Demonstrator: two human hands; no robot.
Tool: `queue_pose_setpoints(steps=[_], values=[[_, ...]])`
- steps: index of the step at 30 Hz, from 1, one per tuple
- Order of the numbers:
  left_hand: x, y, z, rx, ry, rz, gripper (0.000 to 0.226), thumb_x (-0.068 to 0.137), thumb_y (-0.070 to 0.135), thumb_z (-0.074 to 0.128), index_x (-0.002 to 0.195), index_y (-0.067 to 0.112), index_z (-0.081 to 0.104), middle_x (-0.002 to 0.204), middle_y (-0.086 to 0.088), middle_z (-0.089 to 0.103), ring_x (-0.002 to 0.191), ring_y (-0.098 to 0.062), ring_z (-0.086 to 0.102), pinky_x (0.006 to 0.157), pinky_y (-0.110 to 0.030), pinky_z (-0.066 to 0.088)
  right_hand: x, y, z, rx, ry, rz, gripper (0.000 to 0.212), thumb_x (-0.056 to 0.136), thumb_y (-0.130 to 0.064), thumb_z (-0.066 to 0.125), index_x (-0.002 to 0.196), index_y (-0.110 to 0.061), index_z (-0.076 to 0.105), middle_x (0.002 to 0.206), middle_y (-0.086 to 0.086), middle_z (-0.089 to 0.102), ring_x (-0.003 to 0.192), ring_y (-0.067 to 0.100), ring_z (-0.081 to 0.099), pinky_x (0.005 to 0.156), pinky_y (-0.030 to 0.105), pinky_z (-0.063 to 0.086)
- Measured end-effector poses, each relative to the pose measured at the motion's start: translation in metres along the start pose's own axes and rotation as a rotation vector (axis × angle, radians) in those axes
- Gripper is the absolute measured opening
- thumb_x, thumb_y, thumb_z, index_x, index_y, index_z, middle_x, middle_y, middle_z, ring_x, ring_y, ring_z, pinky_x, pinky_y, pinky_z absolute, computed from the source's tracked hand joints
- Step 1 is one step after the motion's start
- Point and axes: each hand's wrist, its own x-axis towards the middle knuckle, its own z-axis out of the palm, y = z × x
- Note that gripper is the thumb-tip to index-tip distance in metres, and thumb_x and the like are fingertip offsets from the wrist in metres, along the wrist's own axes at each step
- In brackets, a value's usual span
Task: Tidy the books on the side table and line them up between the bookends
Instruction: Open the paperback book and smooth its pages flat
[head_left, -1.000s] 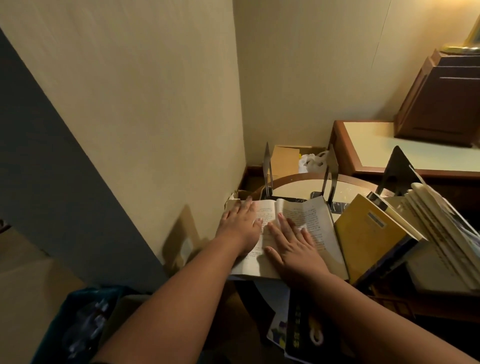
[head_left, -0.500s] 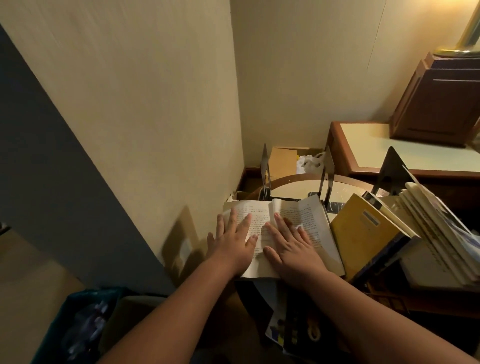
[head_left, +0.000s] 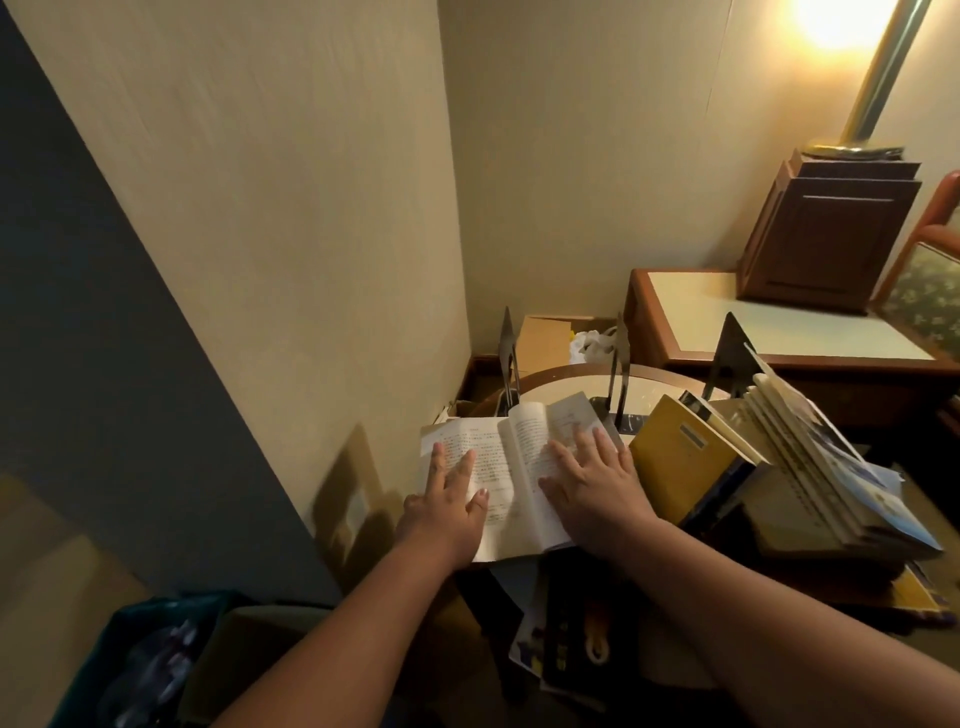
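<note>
At the near left of the round bench (head_left: 566, 375), an open book (head_left: 511, 457) lies face up with printed pages showing. The left hand (head_left: 448, 501) lies flat on the left page, fingers straight and spread, holding nothing. The right hand (head_left: 592, 486) lies flat on the right page in the same way, pressing but not gripping. Just right of it, a yellow book (head_left: 675, 457) leans against a slumped row of thin books (head_left: 810, 467), which is propped by the right bookend (head_left: 730, 358). At the far edge, the left bookend (head_left: 508, 358) and the middle bookend (head_left: 621, 358) stand upright with a bare gap between them. The step in hand looks to be closing the open book. It would go best by hooking one hand under a cover and folding that half over while the other hand smooths the pages, so that none creases. The closed book could then be stood upright in the gap without nudging the leaning yellow book.
</note>
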Motion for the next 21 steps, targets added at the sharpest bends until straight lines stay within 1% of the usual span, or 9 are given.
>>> queue_pose_setpoints(steps=[3,5,8,10,12,15,17,19,21], values=[[-0.004,0.006,-0.003,0.037,0.005,-0.008,0.062,0.101,0.056,0.018,0.152,0.044,-0.015,0.162,0.004,-0.024,0.149,-0.040,-0.014,0.116,-0.061,0.012,-0.002,0.011,-0.014,-0.031,0.019,0.082,0.072,0.100,-0.062,0.031,0.160,-0.030,0.007,0.168,0.011,-0.008,0.153,0.036,-0.012,0.122,0.058,-0.001],[-0.007,0.010,-0.004,0.099,0.037,0.021,0.063,0.101,0.054,0.016,0.153,0.038,-0.016,0.163,0.000,-0.022,0.147,-0.032,-0.026,0.117,-0.061,0.001,-0.002,0.015,-0.020,0.002,0.025,0.135,0.073,0.100,-0.061,0.035,0.160,-0.030,0.007,0.168,0.012,-0.006,0.153,0.039,-0.006,0.122,0.057,0.004],[-0.006,0.009,-0.005,0.119,0.035,0.049,0.065,0.101,0.054,0.015,0.153,0.032,-0.018,0.163,-0.003,-0.022,0.148,-0.027,-0.023,0.119,-0.061,-0.003,-0.004,0.013,-0.026,0.042,0.039,0.171,0.075,0.098,-0.058,0.043,0.159,-0.029,0.010,0.167,0.016,0.004,0.150,0.040,0.018,0.121,0.056,0.021],[-0.004,0.007,-0.005,0.118,0.019,0.049,0.066,0.101,0.054,0.015,0.153,0.032,-0.018,0.163,-0.003,-0.022,0.149,-0.026,-0.021,0.118,-0.061,-0.003,-0.005,0.012,-0.028,0.055,0.014,0.197,0.075,0.098,-0.057,0.045,0.158,-0.029,0.011,0.165,0.020,0.009,0.145,0.040,0.031,0.119,0.055,0.028],[-0.004,0.007,-0.005,0.110,0.014,0.050,0.066,0.101,0.054,0.016,0.153,0.032,-0.018,0.163,-0.003,-0.022,0.149,-0.026,-0.020,0.119,-0.061,-0.002,-0.005,0.010,-0.029,0.082,-0.002,0.230,0.075,0.097,-0.056,0.047,0.158,-0.028,0.013,0.163,0.020,0.019,0.141,0.039,0.038,0.117,0.053,0.032],[-0.004,0.006,-0.006,0.082,0.021,0.058,0.066,0.101,0.053,0.018,0.154,0.032,-0.016,0.163,-0.002,-0.021,0.150,-0.025,-0.019,0.120,-0.058,0.002,-0.005,0.006,-0.032,0.085,0.041,0.202,0.071,0.095,-0.054,0.052,0.154,-0.027,0.022,0.151,0.013,0.041,0.131,0.033,0.048,0.111,0.050,0.038],[-0.002,0.005,-0.006,0.078,0.032,0.067,0.066,0.101,0.053,0.018,0.155,0.032,-0.015,0.163,-0.002,-0.020,0.150,-0.024,-0.019,0.121,-0.057,0.002,-0.002,0.006,-0.037,0.108,0.062,0.212,0.070,0.094,-0.050,0.057,0.152,-0.027,0.026,0.145,0.011,0.045,0.127,0.032,0.049,0.104,0.048,0.043],[-0.002,0.004,-0.005,0.073,0.038,0.072,0.066,0.101,0.053,0.018,0.155,0.032,-0.015,0.163,-0.002,-0.020,0.150,-0.024,-0.019,0.121,-0.056,0.002,0.003,0.009,-0.043,0.203,0.068,0.285,0.072,0.092,-0.042,0.064,0.152,-0.028,0.027,0.139,0.011,0.048,0.122,0.032,0.049,0.098,0.048,0.050],[-0.002,0.004,-0.003,0.075,0.049,0.073,0.066,0.101,0.053,0.018,0.155,0.031,-0.015,0.163,-0.003,-0.020,0.150,-0.024,-0.019,0.121,-0.055,0.002,0.006,0.013,-0.050,0.310,0.094,0.338,0.074,0.090,-0.032,0.069,0.150,-0.026,0.027,0.131,0.011,0.053,0.112,0.029,0.055,0.085,0.045,0.058]])
